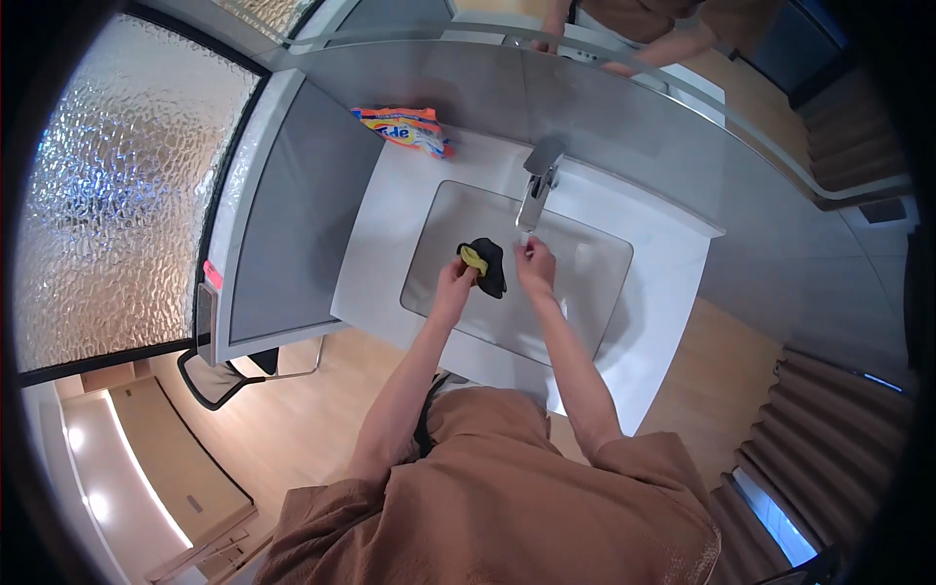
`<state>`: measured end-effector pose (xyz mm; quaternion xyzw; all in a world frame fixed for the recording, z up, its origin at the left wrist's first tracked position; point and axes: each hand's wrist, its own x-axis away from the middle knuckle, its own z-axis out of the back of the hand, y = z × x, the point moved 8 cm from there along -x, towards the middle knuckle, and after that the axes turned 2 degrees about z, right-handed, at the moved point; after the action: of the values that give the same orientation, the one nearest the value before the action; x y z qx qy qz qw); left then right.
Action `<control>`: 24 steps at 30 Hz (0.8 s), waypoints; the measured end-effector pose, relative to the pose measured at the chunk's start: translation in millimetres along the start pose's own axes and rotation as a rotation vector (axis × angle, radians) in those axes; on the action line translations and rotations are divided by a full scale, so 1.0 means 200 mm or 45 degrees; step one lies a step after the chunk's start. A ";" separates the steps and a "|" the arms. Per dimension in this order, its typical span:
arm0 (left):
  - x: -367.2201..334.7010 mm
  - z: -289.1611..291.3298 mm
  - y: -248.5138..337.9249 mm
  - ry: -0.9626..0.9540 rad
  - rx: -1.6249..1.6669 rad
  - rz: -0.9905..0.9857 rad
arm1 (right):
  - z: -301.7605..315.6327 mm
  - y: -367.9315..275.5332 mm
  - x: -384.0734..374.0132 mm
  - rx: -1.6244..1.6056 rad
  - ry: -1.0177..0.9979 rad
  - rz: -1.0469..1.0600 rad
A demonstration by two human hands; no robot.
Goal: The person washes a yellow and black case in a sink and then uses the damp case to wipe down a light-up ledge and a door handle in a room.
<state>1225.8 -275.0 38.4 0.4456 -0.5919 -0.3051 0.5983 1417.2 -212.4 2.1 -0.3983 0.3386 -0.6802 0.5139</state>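
My left hand [454, 288] is closed on a small black cloth [493, 273] with a bright yellow part, which looks like a sock, though I cannot be sure. The cloth hangs over the left half of the white sink basin [575, 322]. Just below the spout of the chrome faucet [535, 190] is my right hand [537, 267], its fingers curled together. A pale spot shows between its fingertips and the spout; whether that is water or a held thing cannot be made out.
An orange, white and blue plastic packet [405, 129] lies at the counter's back left corner. White countertop [375, 258] surrounds the basin. A grey panel [297, 219] rises on the left, and a mirror [643, 58] spans the back. A chair [229, 380] stands lower left.
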 end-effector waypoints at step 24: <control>-0.15 -0.21 -0.14 -0.132 0.189 0.328 | 0.19 -0.04 0.13 -0.107 0.066 0.032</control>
<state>1267.4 -252.6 5.0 0.3927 -0.6952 -0.2037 0.5666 1443.1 -238.4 31.7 -0.3975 0.3851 -0.6688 0.4963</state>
